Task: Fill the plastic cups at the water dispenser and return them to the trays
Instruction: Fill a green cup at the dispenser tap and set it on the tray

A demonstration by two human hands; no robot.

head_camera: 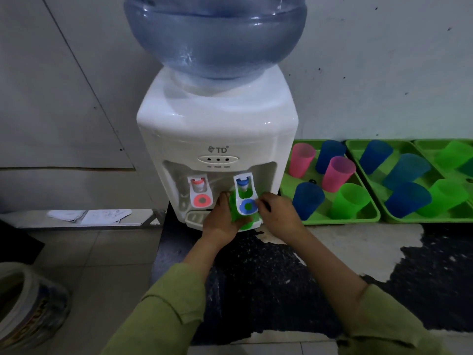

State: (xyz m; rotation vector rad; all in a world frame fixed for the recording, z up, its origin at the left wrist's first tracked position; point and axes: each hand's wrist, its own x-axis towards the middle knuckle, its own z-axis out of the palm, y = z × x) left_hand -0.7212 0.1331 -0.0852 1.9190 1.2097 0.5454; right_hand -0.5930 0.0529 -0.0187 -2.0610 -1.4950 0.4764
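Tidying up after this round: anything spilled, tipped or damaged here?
The black surface under the dispenser is worn away in a large pale patch before the green trays. Cups in the trays stand upright; I see no clear spill.

We see a white dispenser (pixel 217 129), a translucent blue bottle (pixel 215 34), a red tap (pixel 200 191) and a blue tap (pixel 245 194) with a green cup (pixel 246 225) at it. Green trays (pixel 332 219) along the counter's (pixel 256 278) back edge carry pink cups (pixel 337 172), blue cups (pixel 307 199) and green cups (pixel 349 201). The counter is speckled black with pale patches; our sleeves (pixel 163 303) are olive.
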